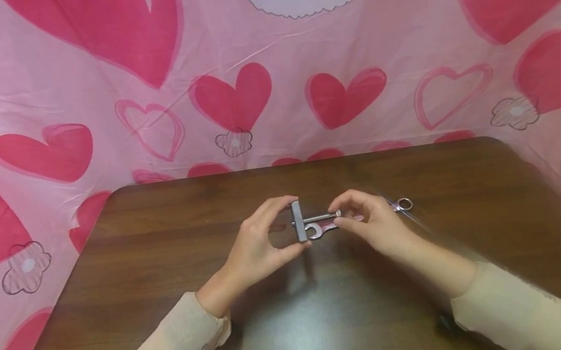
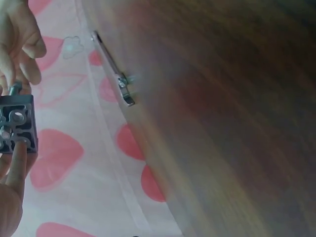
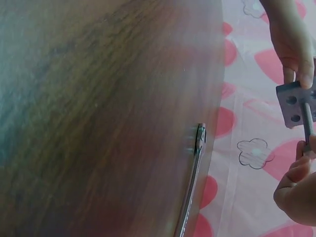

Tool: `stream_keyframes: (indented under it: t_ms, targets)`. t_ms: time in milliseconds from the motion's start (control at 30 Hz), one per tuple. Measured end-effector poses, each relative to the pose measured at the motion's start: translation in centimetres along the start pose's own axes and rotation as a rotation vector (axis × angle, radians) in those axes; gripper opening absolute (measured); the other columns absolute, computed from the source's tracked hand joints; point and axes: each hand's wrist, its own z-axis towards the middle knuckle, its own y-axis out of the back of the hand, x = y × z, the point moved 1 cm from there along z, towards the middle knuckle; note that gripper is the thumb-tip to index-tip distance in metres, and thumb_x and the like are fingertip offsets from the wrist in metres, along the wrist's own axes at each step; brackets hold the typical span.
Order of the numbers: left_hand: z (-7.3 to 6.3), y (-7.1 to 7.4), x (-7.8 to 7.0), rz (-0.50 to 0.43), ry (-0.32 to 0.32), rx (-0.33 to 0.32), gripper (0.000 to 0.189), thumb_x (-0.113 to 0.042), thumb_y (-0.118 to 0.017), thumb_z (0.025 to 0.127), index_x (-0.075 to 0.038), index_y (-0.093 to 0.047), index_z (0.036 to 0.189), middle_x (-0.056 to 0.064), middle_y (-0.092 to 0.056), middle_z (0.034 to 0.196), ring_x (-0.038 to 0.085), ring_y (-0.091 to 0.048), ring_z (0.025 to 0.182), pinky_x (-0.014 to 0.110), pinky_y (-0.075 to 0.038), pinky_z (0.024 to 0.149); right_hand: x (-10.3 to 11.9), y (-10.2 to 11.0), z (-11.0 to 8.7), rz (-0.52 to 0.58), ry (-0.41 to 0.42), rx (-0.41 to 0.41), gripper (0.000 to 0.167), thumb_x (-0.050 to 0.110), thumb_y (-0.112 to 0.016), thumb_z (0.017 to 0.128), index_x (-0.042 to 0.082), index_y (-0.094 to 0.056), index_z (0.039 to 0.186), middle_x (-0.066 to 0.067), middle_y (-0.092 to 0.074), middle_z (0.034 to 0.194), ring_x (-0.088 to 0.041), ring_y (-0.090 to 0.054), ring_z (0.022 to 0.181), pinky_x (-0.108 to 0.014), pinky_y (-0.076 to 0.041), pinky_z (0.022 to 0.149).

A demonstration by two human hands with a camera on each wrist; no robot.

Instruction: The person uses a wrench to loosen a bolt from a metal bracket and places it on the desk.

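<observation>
My left hand (image 1: 255, 244) holds a small grey metal block (image 1: 298, 221) upright by its upper and lower edges, between fingers and thumb. In the right wrist view the block (image 3: 292, 106) shows round holes; its ribbed side faces the left wrist view. A long silver bolt (image 1: 319, 218) runs from the block toward my right hand (image 1: 375, 221), which pinches its head end between thumb and fingers. The bolt's tip shows a little on the block's left side. Behind the hands lies a combination wrench (image 1: 315, 230), partly hidden by my right hand, its ring end to the right.
The brown wooden table (image 1: 300, 316) spreads under both hands, with rounded far corners. A pink cloth (image 1: 284, 49) with hearts hangs behind and beside it. A small dark blurred spot (image 1: 445, 322) shows by the right sleeve.
</observation>
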Motion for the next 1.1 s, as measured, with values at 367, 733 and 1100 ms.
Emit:
stream_keyframes:
  t_ms: [367,733,1100]
  targets:
    - [-0.2,0.19,0.16,0.005,0.01,0.001,0.071,-0.013,-0.089,0.071,-0.007,-0.055,0.133,0.009,-0.064,0.123,0.017,-0.065,0.108,0.027,-0.061,0.082,-0.4,-0.04,0.17,0.021,-0.062,0.042,0.024,0.015,-0.066,0.096,0.003,-0.065,0.116,-0.01,-0.07,0.099,-0.013,-0.065,0.084,-0.029,-0.055,0.074]
    - [-0.22,0.26,0.19,0.002,0.003,0.005,0.071,-0.013,-0.089,0.072,-0.007,-0.055,0.134,0.007,-0.063,0.125,0.017,-0.065,0.109,0.024,-0.06,0.083,-0.45,0.04,0.37,0.07,-0.083,0.043,0.023,0.019,-0.058,0.101,0.002,-0.065,0.114,0.002,-0.071,0.08,-0.013,-0.054,0.068,-0.026,-0.047,0.06]
    - [-0.29,0.3,0.25,0.02,0.021,0.001,0.072,-0.014,-0.09,0.071,-0.009,-0.055,0.134,0.004,-0.063,0.124,0.015,-0.065,0.108,0.023,-0.06,0.082,-0.4,0.12,0.18,0.035,-0.05,0.021,0.025,0.005,-0.07,0.09,0.004,-0.066,0.114,-0.019,-0.068,0.103,-0.021,-0.067,0.085,-0.027,-0.057,0.074]
